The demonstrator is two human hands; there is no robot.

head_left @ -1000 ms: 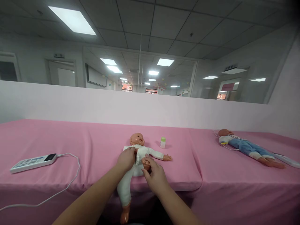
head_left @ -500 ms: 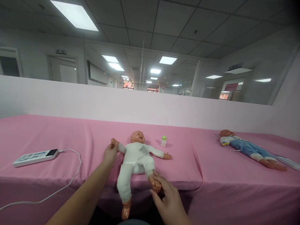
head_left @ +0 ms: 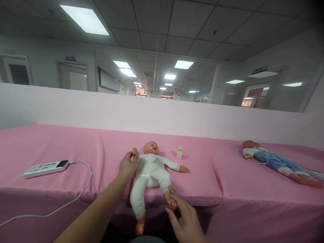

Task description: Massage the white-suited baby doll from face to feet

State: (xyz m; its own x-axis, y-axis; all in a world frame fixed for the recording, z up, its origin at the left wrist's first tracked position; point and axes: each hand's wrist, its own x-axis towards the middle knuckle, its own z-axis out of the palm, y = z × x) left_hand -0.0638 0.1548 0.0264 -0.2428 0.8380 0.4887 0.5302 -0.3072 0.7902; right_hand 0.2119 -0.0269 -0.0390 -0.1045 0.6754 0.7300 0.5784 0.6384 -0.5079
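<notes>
A baby doll [head_left: 150, 167] in a white body suit lies on its back on the pink cloth, its legs hanging over the front edge. My left hand [head_left: 128, 165] is closed around the doll's hand on the left side, close to its head. At the other side, my right hand [head_left: 186, 216] grips the doll's foot, with fingers over the ankle and the thumb below. The doll's other arm is stretched out to the right. Beside its head stands a small bottle [head_left: 179, 153] with a green cap.
A white handheld device [head_left: 47, 168] with a dark screen and white cable lies at left. A second doll [head_left: 275, 162] in blue trousers, with thin leads, lies at right. Pink cloth [head_left: 63, 141] covers the table, backed by a low white wall [head_left: 141, 113] with glass above.
My left hand has moved up and right, bringing the doll's arm in closer to its head. My right hand stays at the foot. The whole view has shifted slightly.
</notes>
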